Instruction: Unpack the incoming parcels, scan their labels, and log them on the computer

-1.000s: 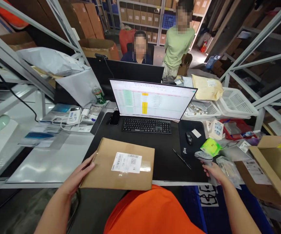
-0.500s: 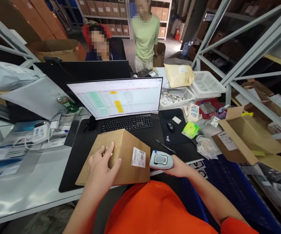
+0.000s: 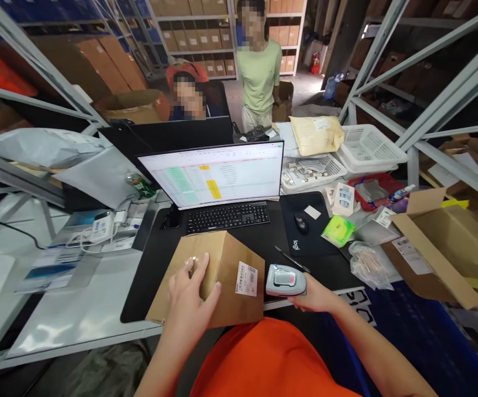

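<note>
A taped cardboard box point(image 3: 210, 275) sits tilted towards me at the front edge of the black desk mat. On its right side is a white barcode label point(image 3: 246, 279). My left hand point(image 3: 191, 289) lies on the box with its fingers spread, touching the cardboard. In my right hand point(image 3: 311, 293) is a grey barcode scanner point(image 3: 285, 280), gripped just right of the box with its nose towards the labelled side. A small red glow shows on the scanner's top. The fingers beneath it are partly hidden.
Behind the box stand a keyboard point(image 3: 227, 216) and a monitor point(image 3: 214, 175). To the right lie a pen point(image 3: 292, 259), a mouse point(image 3: 301, 222), a green packet point(image 3: 337, 230) and an open carton point(image 3: 429, 264). Two people are beyond the desk, one standing.
The whole view has shifted, so things appear further right and lower. A red glow now shows on the scanner. Both hands keep about the same place relative to the box.
</note>
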Demonstrator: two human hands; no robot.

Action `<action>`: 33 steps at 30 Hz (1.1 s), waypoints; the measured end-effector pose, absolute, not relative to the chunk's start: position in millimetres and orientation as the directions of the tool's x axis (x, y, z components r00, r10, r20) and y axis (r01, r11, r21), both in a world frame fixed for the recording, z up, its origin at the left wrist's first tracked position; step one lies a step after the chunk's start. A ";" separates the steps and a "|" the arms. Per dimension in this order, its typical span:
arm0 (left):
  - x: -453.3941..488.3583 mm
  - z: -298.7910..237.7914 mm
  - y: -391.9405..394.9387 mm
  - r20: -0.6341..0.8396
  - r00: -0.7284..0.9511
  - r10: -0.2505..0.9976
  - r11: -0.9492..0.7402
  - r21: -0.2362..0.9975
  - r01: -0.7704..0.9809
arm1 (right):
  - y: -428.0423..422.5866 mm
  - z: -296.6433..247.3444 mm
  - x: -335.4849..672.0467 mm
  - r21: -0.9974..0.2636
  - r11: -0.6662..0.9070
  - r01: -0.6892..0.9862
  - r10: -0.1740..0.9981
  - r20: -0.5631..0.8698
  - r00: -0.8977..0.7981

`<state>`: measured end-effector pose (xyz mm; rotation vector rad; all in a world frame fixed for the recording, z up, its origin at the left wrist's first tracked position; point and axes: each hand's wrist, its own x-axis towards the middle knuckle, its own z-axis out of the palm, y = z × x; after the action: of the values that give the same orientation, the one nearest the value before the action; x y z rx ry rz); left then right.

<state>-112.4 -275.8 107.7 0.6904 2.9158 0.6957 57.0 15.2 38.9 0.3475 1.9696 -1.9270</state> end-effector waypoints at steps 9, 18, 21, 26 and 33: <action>-110.0 116.7 -275.7 -0.004 -0.916 0.400 0.802 0.486 0.348 | 30.4 35.2 61.9 -0.905 0.032 0.424 -0.064 -0.425 -0.903; -115.1 113.4 -274.4 0.043 -0.897 0.439 0.788 0.461 0.408 | 25.2 38.6 53.6 -0.894 -0.002 0.448 -0.081 -0.447 -0.891; -116.2 114.3 -273.8 0.034 -0.897 0.440 0.789 0.462 0.405 | 24.8 35.5 54.6 -0.897 0.012 0.443 -0.082 -0.442 -0.893; -118.1 114.8 -273.7 0.034 -0.903 0.429 0.784 0.483 0.391 | 25.6 37.5 55.2 -0.894 0.004 0.449 -0.068 -0.448 -0.891; -120.0 115.3 -272.6 0.019 -0.903 0.430 0.787 0.482 0.385 | 27.5 40.3 57.8 -0.905 0.041 0.424 -0.114 -0.426 -0.897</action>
<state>-120.0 -272.6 115.3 0.6589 2.8827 0.7472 57.8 27.5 40.3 0.3126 1.9434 -1.9133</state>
